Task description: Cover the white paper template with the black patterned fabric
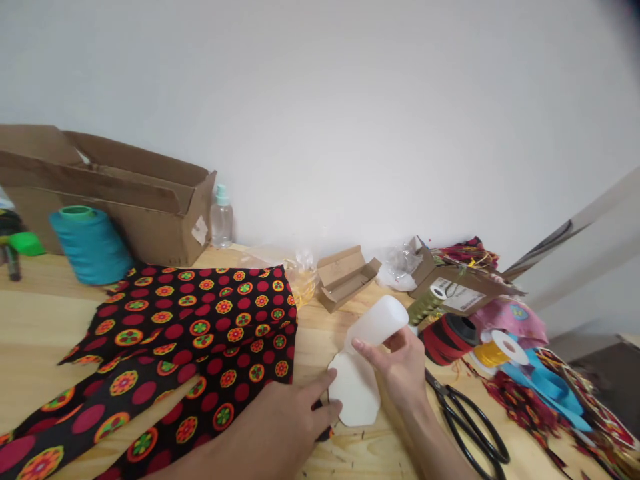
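A white squeeze bottle is gripped in my right hand, tilted with its base raised to the right. Its lower end points at a white flat cut-out with clipped corners; I cannot make out the tip. My left hand reaches in from the left with fingers apart, the fingertips resting on the cut-out's left edge. Bits of dark cloth peek out beside those fingers. Left of the hands spreads black fabric with red dots and bright flower circles. Black-handled scissors lie right of my right wrist.
Behind stand a large cardboard box, a teal thread cone, a clear spray bottle and a small open carton. On the right are a red-black spool, a yellow spool, blue ribbon and scraps.
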Motion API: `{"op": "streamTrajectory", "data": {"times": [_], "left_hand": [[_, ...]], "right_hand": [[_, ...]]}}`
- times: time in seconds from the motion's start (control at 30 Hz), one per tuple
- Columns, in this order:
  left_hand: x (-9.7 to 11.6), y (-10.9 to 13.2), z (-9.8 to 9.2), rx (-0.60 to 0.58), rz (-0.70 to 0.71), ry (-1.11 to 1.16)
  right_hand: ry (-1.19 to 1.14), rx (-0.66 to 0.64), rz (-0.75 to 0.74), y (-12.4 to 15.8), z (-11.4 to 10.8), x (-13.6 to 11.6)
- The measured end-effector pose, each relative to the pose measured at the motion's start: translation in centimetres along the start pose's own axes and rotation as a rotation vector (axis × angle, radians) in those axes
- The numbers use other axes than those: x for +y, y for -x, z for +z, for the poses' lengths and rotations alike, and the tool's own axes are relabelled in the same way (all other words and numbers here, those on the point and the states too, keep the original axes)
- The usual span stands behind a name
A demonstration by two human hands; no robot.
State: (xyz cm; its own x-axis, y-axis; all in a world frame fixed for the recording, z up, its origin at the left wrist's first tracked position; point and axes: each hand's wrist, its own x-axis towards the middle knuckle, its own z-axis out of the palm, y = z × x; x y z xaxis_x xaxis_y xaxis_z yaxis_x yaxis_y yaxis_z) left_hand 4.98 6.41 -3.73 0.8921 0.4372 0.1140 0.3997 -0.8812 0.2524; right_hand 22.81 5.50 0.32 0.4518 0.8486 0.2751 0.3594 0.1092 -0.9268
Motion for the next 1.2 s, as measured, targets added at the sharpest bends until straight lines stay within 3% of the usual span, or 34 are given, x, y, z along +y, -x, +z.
{"op": "streamTrajectory", "data": {"times": [0.13,0.3,0.53,0.73,1.0,1.2], "left_hand": [[0.0,-0.1,0.0,-0.01,0.029,-0.01],[-0.1,-0.1,0.3,-0.021,0.003,-0.025],[0.3,-0.4,-0.6,-0.088,-0.02,-0.016],[0.1,-0.5,-0.4,-0.089,-0.024,-0.057],[0.8,-0.7,-1.3,-0.172,-0.08,-0.087],[0.5,-0.5,-0.8,-0.144,-0.045,-0.083]], "right_hand": [[-0.003,-0.036,-0.003,-0.1,0.0,0.0],[0.037,0.019,-0.026,-0.3,-0.4,-0.2],[0.053,-0.034,-0.056,-0.3,-0.3,0.2],[0.004,0.02,-0.031,-0.6,-0.8,0.3],[0.018,-0.016,-0.037,-0.4,-0.4,0.0],[0.035,0.004,-0.057,-0.4,-0.5,0.1]]}}
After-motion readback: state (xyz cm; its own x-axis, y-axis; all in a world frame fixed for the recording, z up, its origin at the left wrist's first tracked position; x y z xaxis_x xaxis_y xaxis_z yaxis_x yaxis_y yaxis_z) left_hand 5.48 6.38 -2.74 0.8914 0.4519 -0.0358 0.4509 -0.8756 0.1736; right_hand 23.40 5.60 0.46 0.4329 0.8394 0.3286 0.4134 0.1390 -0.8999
